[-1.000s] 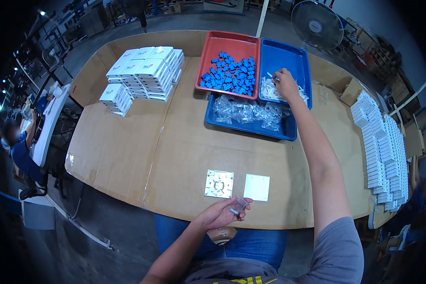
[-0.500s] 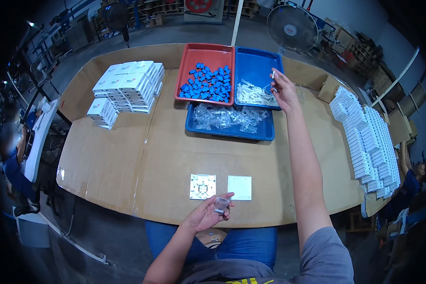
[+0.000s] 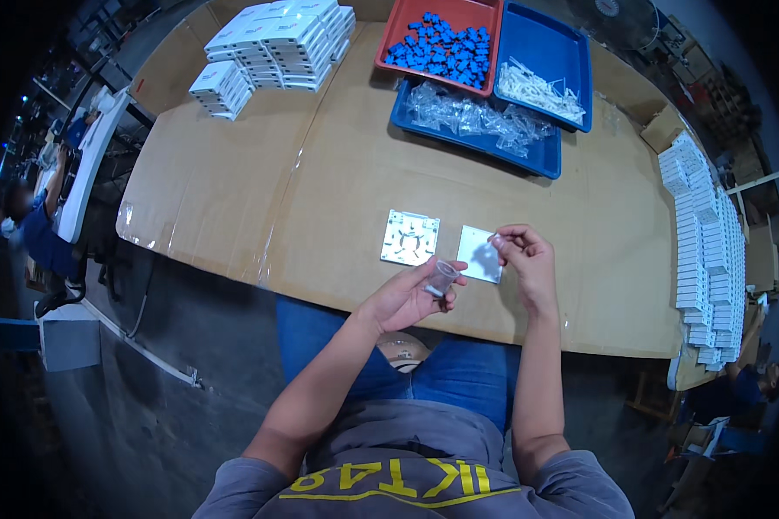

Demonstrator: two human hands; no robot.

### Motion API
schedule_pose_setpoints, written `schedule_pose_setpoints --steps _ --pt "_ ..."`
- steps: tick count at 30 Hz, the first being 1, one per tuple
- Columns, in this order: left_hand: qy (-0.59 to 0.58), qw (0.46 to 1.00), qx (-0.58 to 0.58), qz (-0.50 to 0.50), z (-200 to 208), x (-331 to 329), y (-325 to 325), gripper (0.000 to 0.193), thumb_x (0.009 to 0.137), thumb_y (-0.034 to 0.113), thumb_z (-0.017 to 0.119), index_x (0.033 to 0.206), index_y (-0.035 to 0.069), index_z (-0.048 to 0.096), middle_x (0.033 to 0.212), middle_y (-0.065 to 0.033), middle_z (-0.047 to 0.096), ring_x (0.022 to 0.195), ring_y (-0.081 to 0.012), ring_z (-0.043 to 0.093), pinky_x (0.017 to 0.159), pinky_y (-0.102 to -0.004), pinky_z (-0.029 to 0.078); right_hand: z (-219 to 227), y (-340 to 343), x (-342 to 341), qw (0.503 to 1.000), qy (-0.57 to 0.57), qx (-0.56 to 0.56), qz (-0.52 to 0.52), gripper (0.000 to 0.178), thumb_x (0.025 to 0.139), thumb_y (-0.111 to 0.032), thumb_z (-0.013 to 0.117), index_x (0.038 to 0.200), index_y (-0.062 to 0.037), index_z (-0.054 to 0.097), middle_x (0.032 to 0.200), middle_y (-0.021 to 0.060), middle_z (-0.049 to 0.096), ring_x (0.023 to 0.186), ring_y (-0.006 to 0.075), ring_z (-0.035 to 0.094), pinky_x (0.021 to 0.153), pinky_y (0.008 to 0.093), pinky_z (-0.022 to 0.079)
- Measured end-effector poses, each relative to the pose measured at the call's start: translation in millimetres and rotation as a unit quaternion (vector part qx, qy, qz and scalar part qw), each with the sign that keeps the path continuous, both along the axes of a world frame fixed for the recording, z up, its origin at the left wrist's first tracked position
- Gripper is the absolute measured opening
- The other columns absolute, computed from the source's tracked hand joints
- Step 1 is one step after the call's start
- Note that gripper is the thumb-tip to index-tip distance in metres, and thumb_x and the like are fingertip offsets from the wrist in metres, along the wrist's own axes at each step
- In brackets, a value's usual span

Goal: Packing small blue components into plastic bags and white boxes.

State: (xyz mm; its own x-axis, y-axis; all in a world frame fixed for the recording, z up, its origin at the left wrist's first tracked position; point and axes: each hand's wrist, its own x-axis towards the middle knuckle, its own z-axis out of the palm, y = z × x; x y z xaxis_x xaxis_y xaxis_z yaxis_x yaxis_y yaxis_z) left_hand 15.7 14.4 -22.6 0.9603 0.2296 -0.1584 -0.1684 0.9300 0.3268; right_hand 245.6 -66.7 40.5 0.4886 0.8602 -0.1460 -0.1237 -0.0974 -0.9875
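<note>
My left hand [image 3: 404, 300] is closed around a small clear plastic bag [image 3: 443, 274], its mouth held open and rounded. Something white lies in the bottom of the bag. To the right, my right hand [image 3: 530, 264] pinches a small whitish piece between thumb and fingertips, mostly hidden by them. This hand hovers over a flat white square plate [image 3: 474, 246] and casts a shadow on it. Left of that plate lies a white square frame [image 3: 409, 237] with dark curved slots and small fittings, flat on the cardboard.
Beyond my hands stand a red tray [image 3: 393, 43] of blue parts, a blue tray [image 3: 552, 52] of slender white pieces and a lower blue tray [image 3: 541, 163] of clear bags. White boxes [image 3: 277, 39] are stacked at far left; stacked white units [image 3: 705, 233] line the right edge.
My right hand has come back from the white pieces' tray to beside my left hand, still pinching something small. The view has tilted down, and my left hand keeps the bag.
</note>
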Motion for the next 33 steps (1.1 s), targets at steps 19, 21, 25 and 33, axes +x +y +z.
schedule_pose_setpoints --steps 19,21,25,33 --pt "0.028 0.995 0.092 -0.012 -0.1 -4.4 -5.7 0.044 0.112 0.042 0.046 0.129 0.005 0.061 0.118 -0.0116 0.069 0.094 -0.0176 0.067 0.089 -0.0353 0.054 41.9 14.5 -28.4 0.886 -0.240 -0.029 0.395 0.015 0.096 -0.009 0.069 0.106 0.0002 0.077 0.115 0.0095 0.073 0.095 0.0211 0.068 0.085 0.0332 0.054" --pt "0.025 0.996 0.080 -0.001 5.4 -3.2 -6.9 0.043 0.111 0.044 0.050 0.129 0.008 0.063 0.114 -0.0079 0.071 0.090 -0.0155 0.066 0.081 -0.0308 0.053 47.1 14.5 -28.7 0.885 -0.218 -0.046 0.409 0.018 0.100 -0.011 0.066 0.108 0.0010 0.076 0.117 0.0107 0.072 0.095 0.0224 0.068 0.088 0.0339 0.055" --pt "0.035 0.995 0.088 0.004 13.4 -1.2 -6.7 0.041 0.111 0.045 0.049 0.129 0.010 0.062 0.115 -0.0064 0.070 0.090 -0.0153 0.066 0.081 -0.0309 0.052 51.9 11.8 -30.4 0.892 -0.221 -0.037 0.394 0.029 0.107 -0.020 0.059 0.111 0.0039 0.075 0.121 0.0131 0.071 0.098 0.0244 0.068 0.089 0.0342 0.055" --pt "0.080 0.993 0.072 0.040 34.5 9.5 -12.8 0.037 0.111 0.041 0.050 0.129 0.010 0.061 0.110 -0.0044 0.067 0.091 -0.0168 0.066 0.082 -0.0310 0.053 50.8 7.9 -20.2 0.901 -0.228 -0.043 0.367 0.035 0.109 -0.024 0.056 0.115 0.0070 0.071 0.118 0.0147 0.071 0.098 0.0232 0.068 0.090 0.0348 0.055"
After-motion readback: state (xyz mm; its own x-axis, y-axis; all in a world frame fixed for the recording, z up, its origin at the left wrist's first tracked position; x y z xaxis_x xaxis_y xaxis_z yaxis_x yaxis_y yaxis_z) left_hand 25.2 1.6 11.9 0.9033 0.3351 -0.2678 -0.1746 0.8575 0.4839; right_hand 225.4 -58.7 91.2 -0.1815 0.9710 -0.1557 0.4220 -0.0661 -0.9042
